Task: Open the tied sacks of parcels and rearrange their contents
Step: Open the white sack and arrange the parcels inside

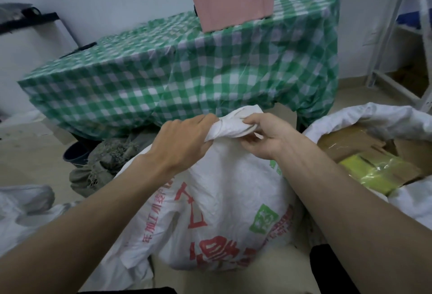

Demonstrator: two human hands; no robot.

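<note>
Head view: white printed sack (224, 204) is standing just in front of the checkered table (187, 78). Left hand (184, 139) and right hand (264, 134) are both gripping its knotted neck (231, 123), fingers curled tight. Opened sack (374, 116) with parcels (374, 167) is sitting right of it.

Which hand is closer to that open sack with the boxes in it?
The right hand. It grips the knot of the printed sack, just left of the open sack; the left hand grips the knot's far side.
</note>
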